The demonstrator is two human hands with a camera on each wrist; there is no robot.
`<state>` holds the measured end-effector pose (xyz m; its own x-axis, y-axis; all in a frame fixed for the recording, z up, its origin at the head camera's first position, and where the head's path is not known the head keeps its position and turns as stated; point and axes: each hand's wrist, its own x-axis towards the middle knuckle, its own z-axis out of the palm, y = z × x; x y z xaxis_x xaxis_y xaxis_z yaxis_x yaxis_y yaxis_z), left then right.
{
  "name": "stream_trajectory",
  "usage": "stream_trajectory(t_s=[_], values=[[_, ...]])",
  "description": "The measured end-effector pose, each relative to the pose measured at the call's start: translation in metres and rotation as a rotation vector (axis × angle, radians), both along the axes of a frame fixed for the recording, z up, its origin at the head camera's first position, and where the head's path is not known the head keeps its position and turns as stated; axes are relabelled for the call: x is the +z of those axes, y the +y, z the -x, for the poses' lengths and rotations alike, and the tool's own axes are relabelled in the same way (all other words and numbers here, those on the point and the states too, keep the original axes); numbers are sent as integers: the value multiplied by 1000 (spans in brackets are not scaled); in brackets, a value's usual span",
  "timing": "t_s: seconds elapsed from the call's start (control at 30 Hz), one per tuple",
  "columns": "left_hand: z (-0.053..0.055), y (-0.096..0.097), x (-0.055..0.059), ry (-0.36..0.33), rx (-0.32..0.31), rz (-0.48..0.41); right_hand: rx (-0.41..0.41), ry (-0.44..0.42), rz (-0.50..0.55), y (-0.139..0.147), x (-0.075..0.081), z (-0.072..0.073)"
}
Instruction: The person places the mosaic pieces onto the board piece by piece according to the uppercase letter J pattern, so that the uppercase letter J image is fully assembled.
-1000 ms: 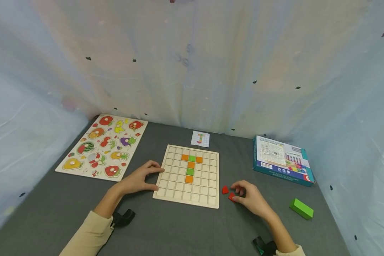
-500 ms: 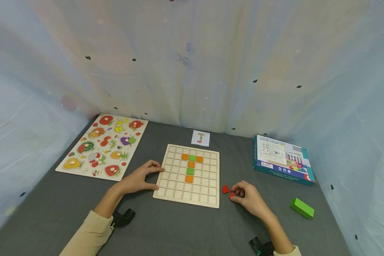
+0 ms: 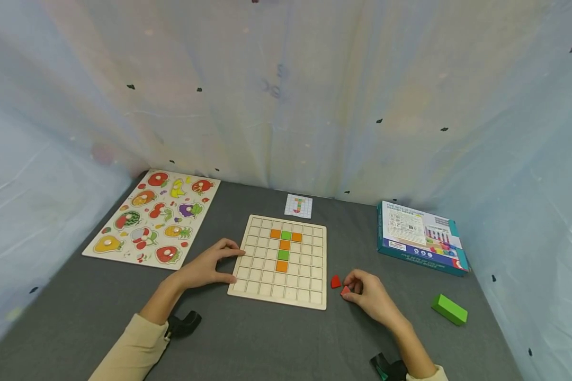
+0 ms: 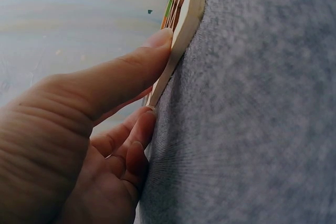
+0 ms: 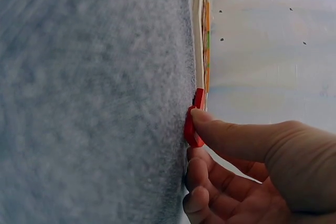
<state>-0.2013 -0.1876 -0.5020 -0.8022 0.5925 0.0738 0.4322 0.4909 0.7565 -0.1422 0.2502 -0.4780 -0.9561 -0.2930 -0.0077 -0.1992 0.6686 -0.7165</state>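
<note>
My left hand point(image 3: 205, 267) rests its thumb and fingertips, spread apart, on the left edge of a pale wooden grid board point(image 3: 307, 296). Several orange and green square tiles lie in its cells; one is an orange tile point(image 3: 281, 266). Just right of the board, my right hand point(image 3: 373, 296) pinches a small red tile point(image 5: 192, 129) between thumb and fingers, low over the cloth. The right wrist view shows the thumb on one face of it. A second red tile point(image 3: 336, 281) lies between that hand and the board.
Behind the board lies a small pattern card point(image 3: 298, 206) with a J shape. A fruit puzzle board point(image 3: 138, 217) is at the left. On the right are a teal game box point(image 3: 421, 238) and a green block point(image 3: 450, 310). A pale curtain point(image 3: 286, 106) hangs behind the table.
My right thumb has shifted slightly left on the red tile, and the tile's face now catches more light. My left hand and the board have stayed in place.
</note>
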Motion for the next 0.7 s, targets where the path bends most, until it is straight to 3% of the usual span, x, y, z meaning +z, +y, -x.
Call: stream_trajectory(t_s=[0.3, 0.57, 0.7], values=[[0, 0, 1, -4, -1, -1, 44, -28, 31, 0, 2, 2], [1, 0, 0, 0, 0, 2, 235, -168, 342, -21, 9, 10], [1, 0, 0, 1, -1, 1, 253, -167, 379, -44, 10, 16]])
